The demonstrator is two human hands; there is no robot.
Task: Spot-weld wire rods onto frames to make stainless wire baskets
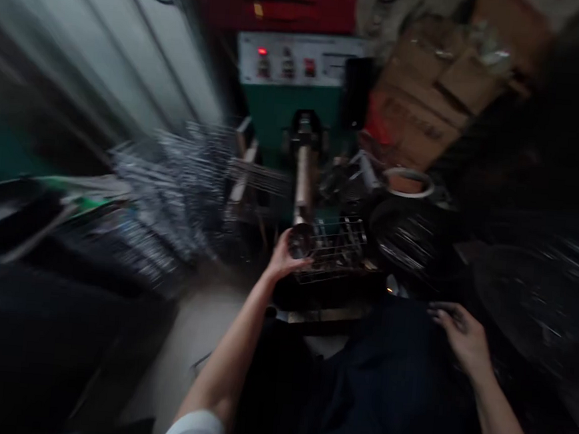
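Note:
My left hand [286,260] reaches forward, its fingers and thumb curved around a round metal piece [300,240] at the front end of a copper-coloured bar [303,178]. Its thumb tip comes close to the left corner of a wire basket [340,248]; whether they touch is unclear. Several thin metal pieces show through the basket's wires. To the right, above the dark cloth on my lap [388,365], my right hand [463,334] is closed, fingertips together. Something dark shows at those fingertips, too blurred to name.
Behind the bar stands a green machine [268,105] with a white control panel [299,60] and a lit red lamp. Stacked wire pieces [176,188] lie left. A cardboard box [418,113], a white-rimmed bowl [407,183] and a dark round container [408,236] stand right.

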